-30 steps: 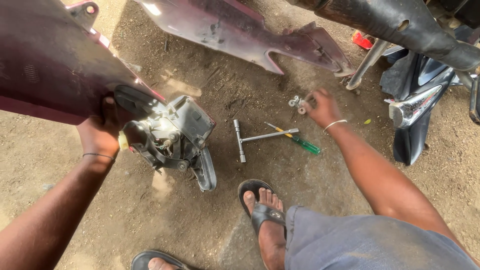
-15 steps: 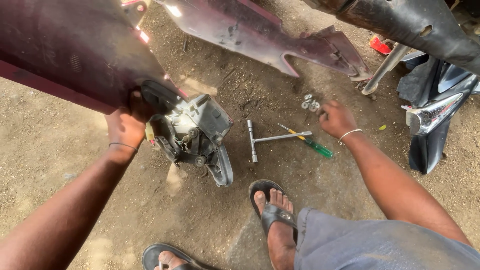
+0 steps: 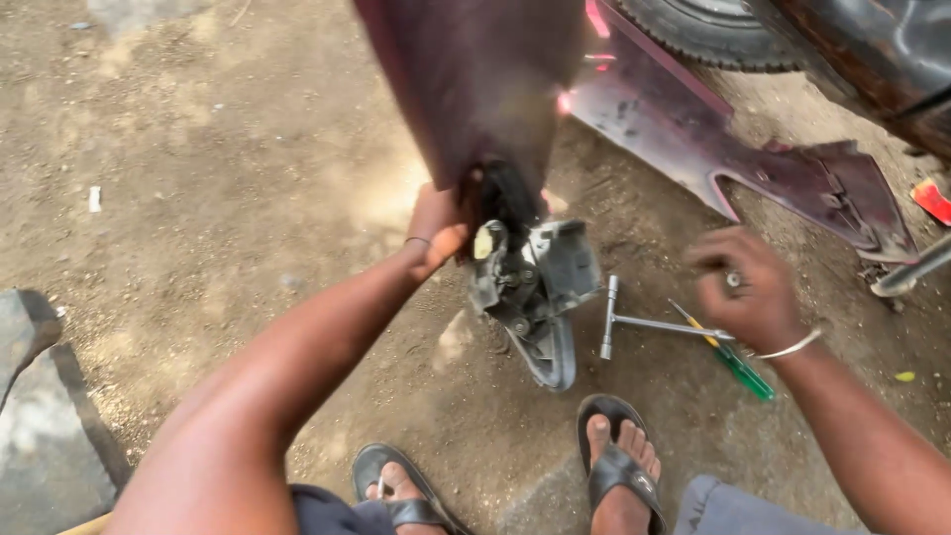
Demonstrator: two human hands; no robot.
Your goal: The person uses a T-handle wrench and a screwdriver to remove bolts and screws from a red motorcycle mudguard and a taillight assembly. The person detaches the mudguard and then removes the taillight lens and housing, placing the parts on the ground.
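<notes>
My left hand (image 3: 441, 226) grips the lower edge of a dark maroon body panel (image 3: 475, 89), held upright over the dirt. A grey headlight housing (image 3: 535, 282) hangs from the panel just right of that hand. My right hand (image 3: 743, 289) is blurred and curled over a small metal fastener (image 3: 734, 280) that shows between its fingers. It hovers above a T-handle wrench (image 3: 634, 322) and a green-handled screwdriver (image 3: 745, 369), both lying on the ground.
A second maroon panel (image 3: 763, 163) lies flat at the upper right beside a tyre (image 3: 708, 30) and a dark vehicle body (image 3: 882, 50). A red piece (image 3: 933, 200) sits at the right edge. A grey stone slab (image 3: 40, 426) is lower left. My sandalled feet (image 3: 619, 466) stand below.
My right hand closed on the small fasteners that lay on the dirt and drew back over the wrench. The view swung left; my left hand kept its hold on the panel.
</notes>
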